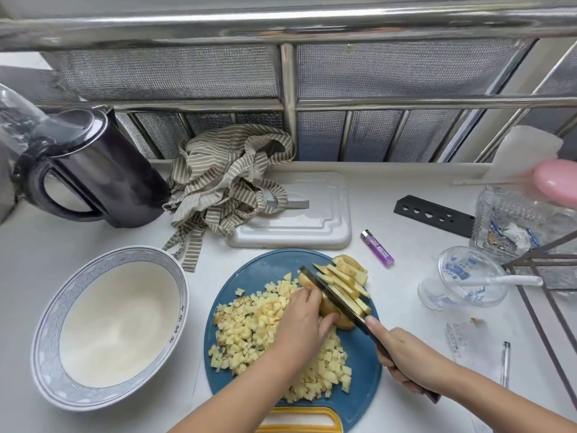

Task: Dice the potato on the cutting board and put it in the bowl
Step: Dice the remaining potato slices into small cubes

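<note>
Two hands work over one round blue cutting board (268,267) on the white bench. The left hand (304,326) curls its fingers (312,295) and thumb over one uncut potato chunk (343,323), pressing it down against the board. The right hand (406,360) wraps the handle of one knife (331,293), its forefinger laid straight along the back of the blade.

The knife's long axis runs on a slant, handle toward the person's right and tip away to the upper left, and the blade stands just beyond the left fingertips. On the far side of the blade from those fingers lies one leaning stack of potato strips (346,281), too overlapped to count exactly. Their long axes run nearly parallel to the blade, with a skin-on end piece behind them.

One heap of diced potato (249,329), far too many cubes to count, spreads under and beside the left wrist, all of it on the board. One white bowl (46,332) with a blue patterned rim stands on the bench, well left of the left fingers, holding no potato.

Beyond the fingers are one dark kettle (103,170), one striped cloth (224,179), one white lid (299,214) and one purple lighter (377,248). One clear cup (465,279) and one pen (505,364) lie to the right of the right fingers.
</note>
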